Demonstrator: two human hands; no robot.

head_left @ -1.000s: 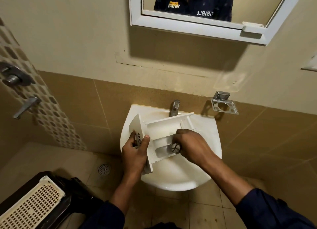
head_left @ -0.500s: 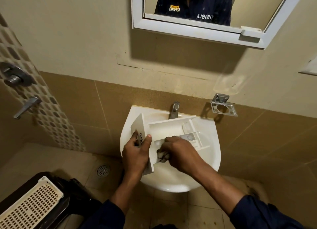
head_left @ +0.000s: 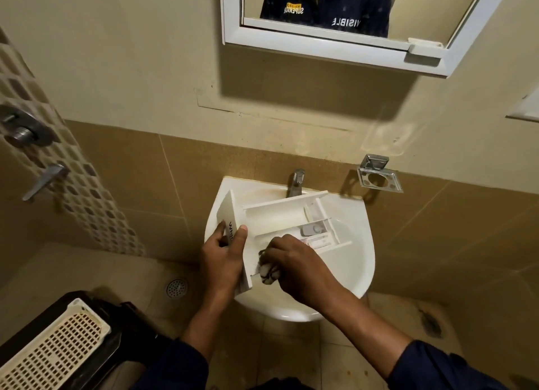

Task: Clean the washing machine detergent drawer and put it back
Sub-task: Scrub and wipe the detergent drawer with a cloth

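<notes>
A white ceramic wall basin sits below a chrome tap at twelve o'clock. Across the basin lies the white plastic detergent drawer, its front panel toward nine o'clock. The left hand is curled around that panel, thumb on its face. The right hand, at five o'clock of the drawer, is closed on a small crumpled cloth pressed against the near compartment. The drawer looks light, rigid and likely slippery when wet; the thick front panel seems the safest grip.
</notes>
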